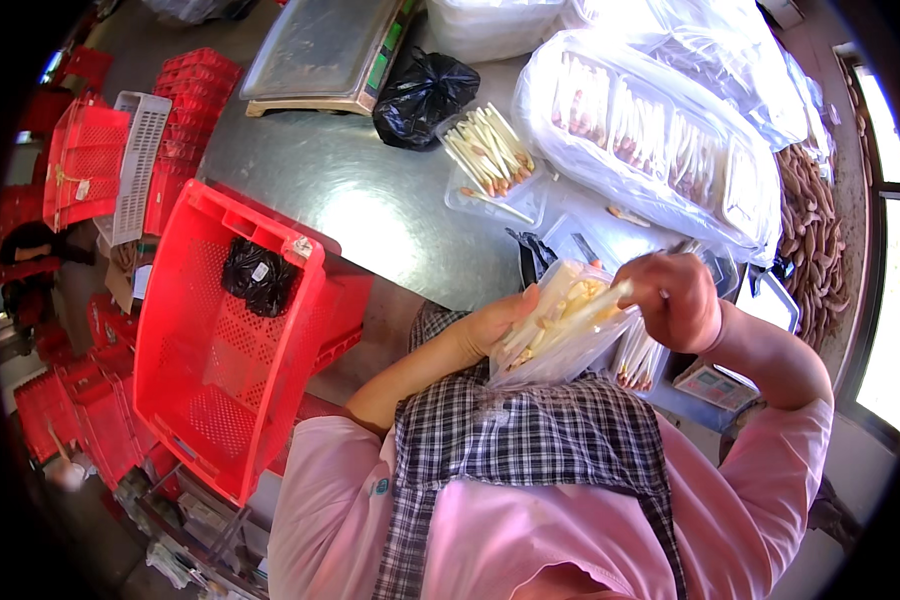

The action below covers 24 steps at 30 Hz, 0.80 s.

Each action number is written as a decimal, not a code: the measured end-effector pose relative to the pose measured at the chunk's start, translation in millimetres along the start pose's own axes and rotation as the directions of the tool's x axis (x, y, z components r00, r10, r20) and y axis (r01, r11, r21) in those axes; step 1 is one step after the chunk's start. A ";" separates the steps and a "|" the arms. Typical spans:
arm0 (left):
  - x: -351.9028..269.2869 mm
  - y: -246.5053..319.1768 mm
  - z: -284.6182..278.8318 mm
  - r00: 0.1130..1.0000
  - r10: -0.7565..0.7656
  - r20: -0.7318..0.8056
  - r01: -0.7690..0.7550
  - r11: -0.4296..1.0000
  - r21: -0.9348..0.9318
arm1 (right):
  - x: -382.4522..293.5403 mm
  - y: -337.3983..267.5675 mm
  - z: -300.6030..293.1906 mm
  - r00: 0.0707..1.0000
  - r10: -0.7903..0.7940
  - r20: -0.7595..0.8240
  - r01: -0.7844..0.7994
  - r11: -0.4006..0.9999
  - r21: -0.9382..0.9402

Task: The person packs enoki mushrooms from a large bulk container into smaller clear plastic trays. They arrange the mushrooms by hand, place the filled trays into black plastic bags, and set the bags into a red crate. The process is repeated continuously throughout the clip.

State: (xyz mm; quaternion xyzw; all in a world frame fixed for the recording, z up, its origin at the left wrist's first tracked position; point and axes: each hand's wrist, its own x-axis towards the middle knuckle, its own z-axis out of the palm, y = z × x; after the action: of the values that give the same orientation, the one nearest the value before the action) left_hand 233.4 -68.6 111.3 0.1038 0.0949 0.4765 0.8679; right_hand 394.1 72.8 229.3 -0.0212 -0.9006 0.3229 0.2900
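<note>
Close to my apron, my left hand point(501, 319) holds a clear plastic bag point(547, 330) with pale, slender stalks inside. My right hand point(673, 300), somewhat blurred, grips the end of a pale stalk point(604, 304) over the bag's right side. Beyond them on the metal table, a clear tray point(456, 196) bears a pile of pale stalks with brownish tips point(491, 150). Another clear pack of stalks point(637, 356) lies under my right hand, partly hidden.
A red plastic crate point(270, 420) with a black bag point(261, 276) stands left of the metal table point(285, 157). On the table are a platform scale point(311, 49), a knotted black bag point(427, 97) and a large clear bag of packed trays point(645, 142). A small scale point(716, 384) sits at right.
</note>
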 end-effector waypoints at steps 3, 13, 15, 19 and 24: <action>1.6 2.7 3.0 0.996 0.083 0.014 -0.083 0.995 0.051 | 3.6 -7.1 3.6 0.910 0.400 -0.110 -0.359 0.892 0.275; -7.2 3.1 -3.1 0.985 0.170 0.020 -0.168 0.984 -0.059 | 14.4 78.8 13.6 0.642 0.762 0.084 -0.743 0.645 -0.177; -10.5 7.0 -3.0 0.977 0.214 0.006 -0.213 0.974 -0.083 | 15.9 88.4 31.5 0.631 0.771 0.089 -0.750 0.635 -0.185; -21.1 5.1 -15.1 0.966 0.250 -0.065 -0.256 0.961 -0.107 | 28.8 121.7 78.1 0.788 0.592 0.170 -0.548 0.799 -0.248; -31.5 14.6 -8.3 0.943 0.284 -0.174 -0.304 0.947 -0.099 | 63.8 171.8 145.6 0.807 0.588 0.057 -0.506 0.736 -0.449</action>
State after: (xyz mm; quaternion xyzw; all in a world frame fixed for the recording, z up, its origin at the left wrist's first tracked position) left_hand 202.8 -86.9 109.3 0.0245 0.1164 0.6126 0.7814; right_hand 237.5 140.1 69.0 -0.3152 -0.9249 0.1966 0.0807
